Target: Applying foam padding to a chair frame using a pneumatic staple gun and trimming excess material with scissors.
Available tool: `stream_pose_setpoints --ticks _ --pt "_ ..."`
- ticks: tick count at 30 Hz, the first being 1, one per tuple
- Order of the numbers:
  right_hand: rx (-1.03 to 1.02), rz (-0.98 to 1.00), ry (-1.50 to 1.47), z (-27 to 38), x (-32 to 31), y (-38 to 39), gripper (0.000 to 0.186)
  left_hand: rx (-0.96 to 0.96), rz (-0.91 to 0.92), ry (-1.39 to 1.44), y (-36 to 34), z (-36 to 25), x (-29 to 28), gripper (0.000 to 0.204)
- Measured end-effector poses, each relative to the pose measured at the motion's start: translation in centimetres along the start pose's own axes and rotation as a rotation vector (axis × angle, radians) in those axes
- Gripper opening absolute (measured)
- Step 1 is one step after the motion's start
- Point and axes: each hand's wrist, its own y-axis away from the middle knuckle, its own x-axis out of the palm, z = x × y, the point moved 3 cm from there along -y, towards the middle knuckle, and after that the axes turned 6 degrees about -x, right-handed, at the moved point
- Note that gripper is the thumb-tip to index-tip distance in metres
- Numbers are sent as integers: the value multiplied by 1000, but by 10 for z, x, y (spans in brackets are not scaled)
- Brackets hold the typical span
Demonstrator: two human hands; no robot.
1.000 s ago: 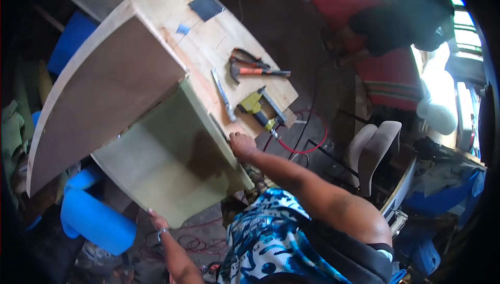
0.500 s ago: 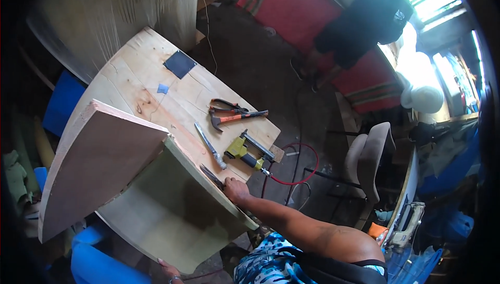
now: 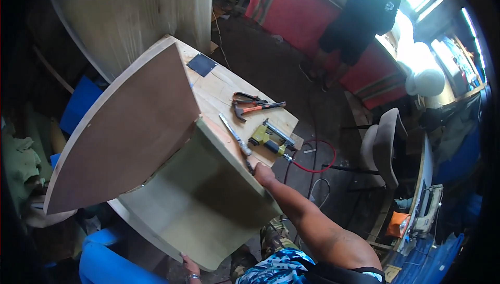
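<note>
A large curved furniture piece, with a pale green inner panel [image 3: 192, 200] joined to a brown board [image 3: 125, 122], leans over the near left of the wooden tabletop [image 3: 219, 86]. My left hand [image 3: 190, 266] grips the panel's lower edge; only its fingers and wrist show. My right hand [image 3: 264, 173] is closed over the panel's right edge, close to the table's near corner. Beside that hand a dark tool [image 3: 250, 166] is mostly hidden by the panel. A long metal tool [image 3: 235, 135] and a green nail gun [image 3: 272, 139] lie just beyond.
A claw hammer [image 3: 258, 108] and orange-handled pincers [image 3: 249, 98] lie farther up the table, with a dark square patch [image 3: 201, 65] beyond. A red hose [image 3: 333, 154] loops off the right side. Chairs [image 3: 383, 148] stand at right; another person [image 3: 359, 18] stands at the back.
The furniture piece has turned and tipped, so its brown board now covers more of the tabletop. Both hands have stayed on its edges. The whole view has shifted somewhat.
</note>
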Motion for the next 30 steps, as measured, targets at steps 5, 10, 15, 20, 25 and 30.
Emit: stream_pose_setpoints --ticks 5,10,15,20,25,30 --pt "2 40 145 -6 -10 23 36 -36 143 450 -24 30 20 106" --pt "-266 -91 289 -50 -21 40 34 -27 373 830 -30 38 42 104" --pt "-215 32 -430 -96 6 60 37 -12 466 948 -28 30 51 104" --pt "-94 -8 -453 -87 8 91 43 4 397 986 18 13 30 91" --pt "-85 -279 -434 -51 3 124 39 112 389 1001 92 -19 -28 77" --pt "-134 -170 -479 -21 43 125 42 330 281 876 170 -44 -92 68"
